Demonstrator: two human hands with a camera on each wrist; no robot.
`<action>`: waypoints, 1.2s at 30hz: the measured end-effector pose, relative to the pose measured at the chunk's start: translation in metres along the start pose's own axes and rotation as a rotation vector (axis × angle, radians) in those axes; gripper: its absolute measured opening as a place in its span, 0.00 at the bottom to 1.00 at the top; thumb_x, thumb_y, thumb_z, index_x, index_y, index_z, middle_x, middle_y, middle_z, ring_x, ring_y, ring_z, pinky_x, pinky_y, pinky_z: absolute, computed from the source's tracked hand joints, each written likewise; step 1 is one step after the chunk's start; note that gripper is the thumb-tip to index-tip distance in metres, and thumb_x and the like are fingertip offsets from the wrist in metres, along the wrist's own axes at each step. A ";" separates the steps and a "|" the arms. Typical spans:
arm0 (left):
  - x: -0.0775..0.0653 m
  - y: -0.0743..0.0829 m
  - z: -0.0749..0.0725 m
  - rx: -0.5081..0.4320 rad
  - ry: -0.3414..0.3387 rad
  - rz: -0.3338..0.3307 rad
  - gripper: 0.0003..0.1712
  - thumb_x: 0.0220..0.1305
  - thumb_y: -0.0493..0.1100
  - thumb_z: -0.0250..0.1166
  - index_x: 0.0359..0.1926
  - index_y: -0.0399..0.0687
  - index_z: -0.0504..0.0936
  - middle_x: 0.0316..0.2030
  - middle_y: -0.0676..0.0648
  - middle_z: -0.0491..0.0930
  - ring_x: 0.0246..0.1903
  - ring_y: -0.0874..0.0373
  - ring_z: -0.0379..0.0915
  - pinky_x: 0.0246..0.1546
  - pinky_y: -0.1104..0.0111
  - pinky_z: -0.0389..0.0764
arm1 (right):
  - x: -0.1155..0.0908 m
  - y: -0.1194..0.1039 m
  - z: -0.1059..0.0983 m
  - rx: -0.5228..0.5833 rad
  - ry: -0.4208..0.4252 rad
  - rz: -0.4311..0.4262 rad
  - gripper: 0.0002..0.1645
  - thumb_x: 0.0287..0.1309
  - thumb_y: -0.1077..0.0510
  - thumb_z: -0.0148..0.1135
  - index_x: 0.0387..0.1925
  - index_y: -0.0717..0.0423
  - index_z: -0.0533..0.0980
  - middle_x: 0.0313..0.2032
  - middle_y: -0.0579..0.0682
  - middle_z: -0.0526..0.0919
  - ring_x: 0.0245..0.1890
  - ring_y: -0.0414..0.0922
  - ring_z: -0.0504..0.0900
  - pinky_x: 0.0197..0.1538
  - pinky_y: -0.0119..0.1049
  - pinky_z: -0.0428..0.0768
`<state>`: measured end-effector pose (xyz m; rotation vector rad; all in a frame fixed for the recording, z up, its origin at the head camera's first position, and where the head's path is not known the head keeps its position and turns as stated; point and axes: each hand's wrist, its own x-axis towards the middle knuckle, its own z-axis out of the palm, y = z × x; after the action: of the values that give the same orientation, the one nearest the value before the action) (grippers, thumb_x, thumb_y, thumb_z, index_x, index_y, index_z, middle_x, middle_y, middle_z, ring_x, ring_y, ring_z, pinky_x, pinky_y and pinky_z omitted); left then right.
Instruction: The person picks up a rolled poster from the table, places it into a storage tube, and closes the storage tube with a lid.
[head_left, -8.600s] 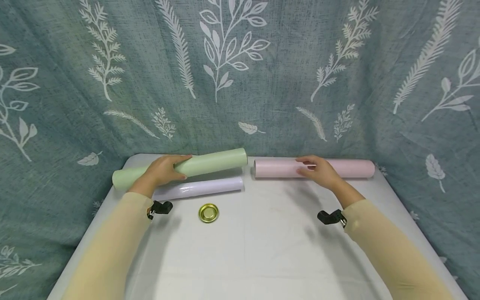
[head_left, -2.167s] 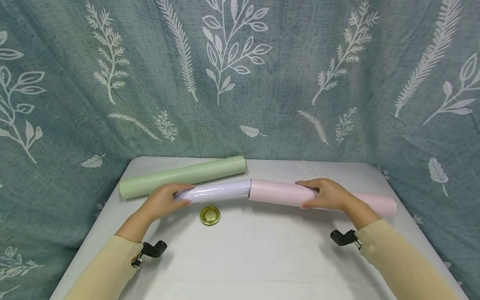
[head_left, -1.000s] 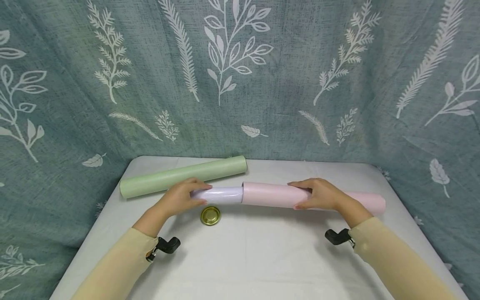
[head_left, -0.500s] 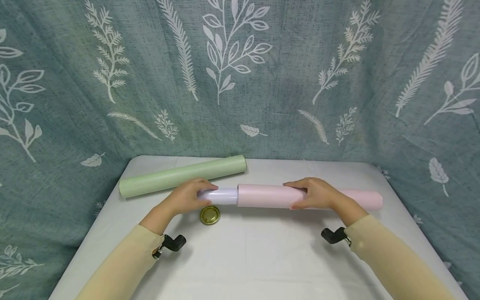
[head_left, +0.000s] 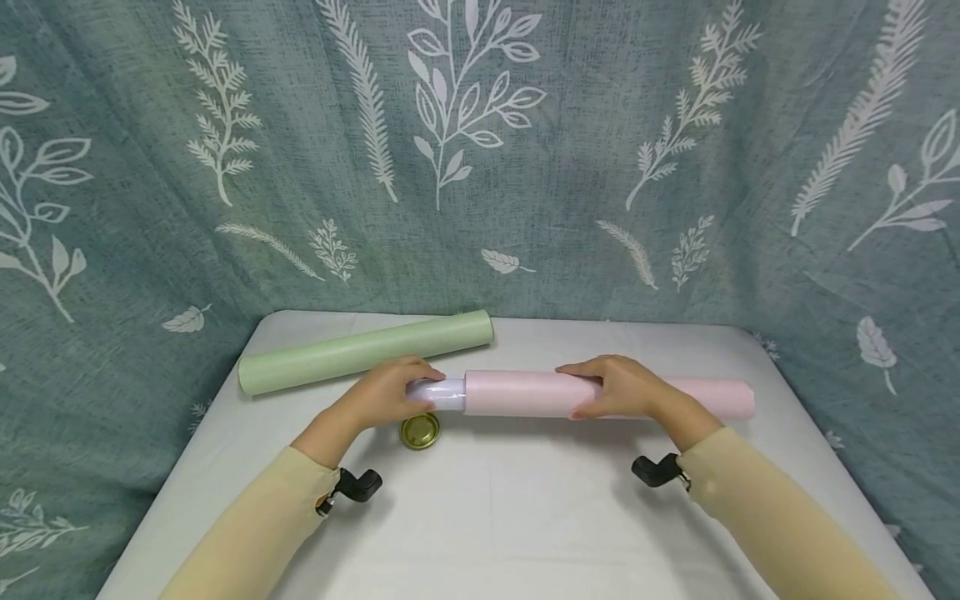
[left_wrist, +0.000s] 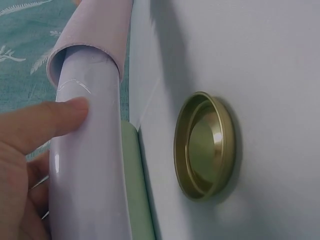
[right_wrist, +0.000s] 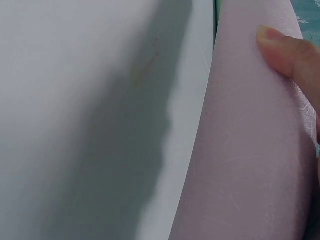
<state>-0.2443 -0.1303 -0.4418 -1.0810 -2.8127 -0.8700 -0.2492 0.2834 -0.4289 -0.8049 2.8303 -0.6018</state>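
Observation:
My left hand [head_left: 392,392] grips a glossy pale-lilac roll [head_left: 450,394], thumb on one side and fingers behind it. The roll's right end sits inside the open mouth of a pink tube [head_left: 517,393]; the left wrist view shows the tube's rim [left_wrist: 85,47] around it. About midway along the pink tube, my right hand [head_left: 618,387] holds it between thumb and fingers. Both pieces lie in one line, roughly level, raised a little off the table. Just below the left hand lies a round gold lid [head_left: 419,431]. How far the roll reaches inside is hidden.
A green tube [head_left: 367,350] lies slanted at the back left of the white table [head_left: 510,517], behind the left hand. A teal curtain [head_left: 570,208] with white leaf prints hangs along the table's back and sides.
First the hands were over the green and pink tubes. Since then the lilac roll has slid steadily rightward into the pink tube, while the right hand brought the tube slightly left.

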 end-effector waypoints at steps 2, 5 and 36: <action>0.001 0.002 0.000 0.005 -0.002 0.003 0.24 0.58 0.44 0.75 0.56 0.49 0.84 0.53 0.48 0.81 0.50 0.52 0.78 0.52 0.56 0.79 | 0.001 -0.002 0.001 -0.001 -0.002 0.000 0.47 0.42 0.28 0.75 0.65 0.36 0.76 0.58 0.45 0.82 0.54 0.48 0.80 0.52 0.50 0.79; 0.002 0.005 0.000 0.023 0.001 0.008 0.24 0.59 0.45 0.75 0.57 0.50 0.84 0.54 0.48 0.81 0.51 0.52 0.78 0.52 0.56 0.79 | 0.002 -0.004 0.002 -0.004 -0.006 0.008 0.47 0.42 0.27 0.75 0.65 0.36 0.76 0.58 0.45 0.82 0.53 0.48 0.80 0.52 0.50 0.78; -0.033 -0.028 -0.014 -0.222 0.182 -0.173 0.23 0.67 0.50 0.68 0.61 0.51 0.82 0.62 0.47 0.77 0.64 0.47 0.70 0.66 0.51 0.69 | -0.009 0.003 -0.005 -0.006 -0.017 0.041 0.48 0.42 0.28 0.75 0.66 0.36 0.76 0.59 0.45 0.81 0.54 0.47 0.80 0.52 0.49 0.77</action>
<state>-0.2390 -0.1747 -0.4503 -0.7369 -2.7360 -1.2519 -0.2443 0.2915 -0.4251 -0.7474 2.8275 -0.5780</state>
